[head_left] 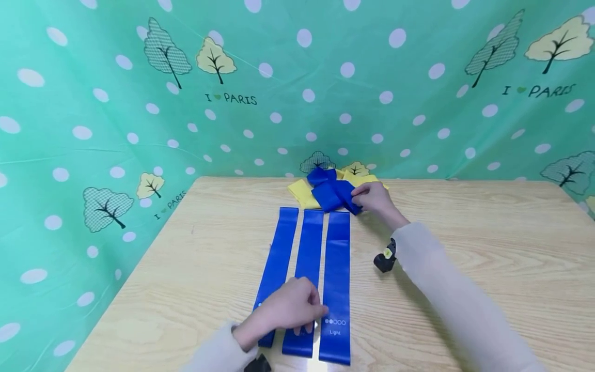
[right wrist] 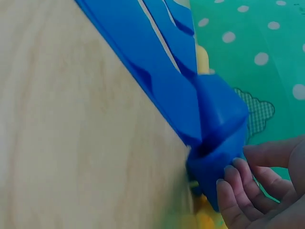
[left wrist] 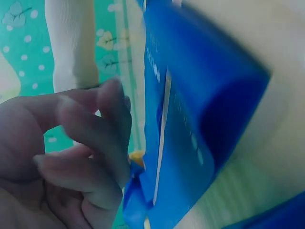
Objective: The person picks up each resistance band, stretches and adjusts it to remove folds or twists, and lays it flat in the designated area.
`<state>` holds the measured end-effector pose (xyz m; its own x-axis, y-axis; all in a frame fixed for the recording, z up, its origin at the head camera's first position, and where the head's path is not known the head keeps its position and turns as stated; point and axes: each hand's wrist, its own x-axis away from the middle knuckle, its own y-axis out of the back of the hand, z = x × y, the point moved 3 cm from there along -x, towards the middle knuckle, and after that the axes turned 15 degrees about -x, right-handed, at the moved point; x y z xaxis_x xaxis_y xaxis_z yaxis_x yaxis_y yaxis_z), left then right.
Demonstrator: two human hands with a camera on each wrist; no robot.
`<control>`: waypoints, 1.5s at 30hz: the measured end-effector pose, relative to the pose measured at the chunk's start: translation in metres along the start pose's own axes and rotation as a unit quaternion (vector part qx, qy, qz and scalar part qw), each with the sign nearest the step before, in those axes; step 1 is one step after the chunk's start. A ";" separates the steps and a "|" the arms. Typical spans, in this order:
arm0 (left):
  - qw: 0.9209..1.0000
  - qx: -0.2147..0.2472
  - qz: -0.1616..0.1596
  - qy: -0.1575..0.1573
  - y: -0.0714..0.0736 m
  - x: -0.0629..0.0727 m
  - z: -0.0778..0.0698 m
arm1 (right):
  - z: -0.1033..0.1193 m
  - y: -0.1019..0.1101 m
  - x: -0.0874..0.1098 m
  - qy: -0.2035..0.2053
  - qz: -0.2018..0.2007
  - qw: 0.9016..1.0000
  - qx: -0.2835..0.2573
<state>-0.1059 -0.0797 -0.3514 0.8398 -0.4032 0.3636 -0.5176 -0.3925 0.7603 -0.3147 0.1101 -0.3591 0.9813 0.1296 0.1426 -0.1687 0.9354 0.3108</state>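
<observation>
While the right hand (head_left: 374, 197) pinches an edge of the tangled blue bands (head_left: 327, 197), we set 12 o'clock at the curtain (head_left: 302, 67) and log positions from there. The bundle sits at 9 o'clock of that grip, its edge between thumb and fingers. The left hand (head_left: 294, 306) grasps nothing, fingers loosely curled above the three flat blue bands (head_left: 338, 268); from it we read the bundle at about 1 o'clock, well apart. The flat bands run from the bundle toward 6 o'clock, side by side with narrow gaps; the left hand hides parts of two.

Material: smooth, thin, rubbery-looking strips with straight edges. We read "Light" and five small circles, two filled, near one band's 6 o'clock end. The bundle is twisted and folded, with yellow bands (head_left: 302, 194) showing at its 9 and 2 o'clock sides. In the left wrist view a blurred blue strip bows into a hollow curve.

Edges: the wood-grained table (head_left: 469, 227) ends just behind the bundle, at the curtain. We note wide stretches of wood toward 9 and 3 o'clock.
</observation>
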 end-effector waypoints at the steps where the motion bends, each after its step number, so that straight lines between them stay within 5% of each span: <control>1: 1.000 0.003 -0.004 -0.001 0.003 -0.003 0.001 | 0.001 0.003 0.000 0.002 -0.004 1.000 0.003; 7: 0.999 0.001 -0.032 -0.015 0.020 -0.031 0.005 | -0.004 0.015 -0.002 -0.012 -0.026 1.000 0.013; 13: 0.998 -0.010 -0.056 -0.009 0.036 -0.066 0.002 | -0.014 0.018 -0.004 -0.038 -0.002 0.999 0.020; 18: 0.997 -0.009 -0.078 -0.002 0.049 -0.092 -0.003 | -0.017 0.018 -0.004 -0.019 -0.013 1.000 0.013; 30: 0.989 0.011 -0.147 0.011 0.069 -0.137 -0.008 | -0.015 0.013 -0.005 -0.021 0.002 0.999 0.039; 38: 0.976 0.061 -0.199 0.067 0.079 -0.161 -0.001 | 0.009 0.017 -0.012 -0.055 0.008 0.995 -0.083; 45: 0.972 0.104 -0.203 0.055 0.083 -0.173 0.001 | 0.034 0.032 -0.015 -0.021 -0.012 0.987 -0.156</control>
<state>-0.2943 -0.0429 -0.3516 0.9881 -0.0945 0.1212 -0.1532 -0.6646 0.7313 -0.3383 0.1272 -0.3197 0.9788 0.0981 0.1796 -0.1018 0.9947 0.0112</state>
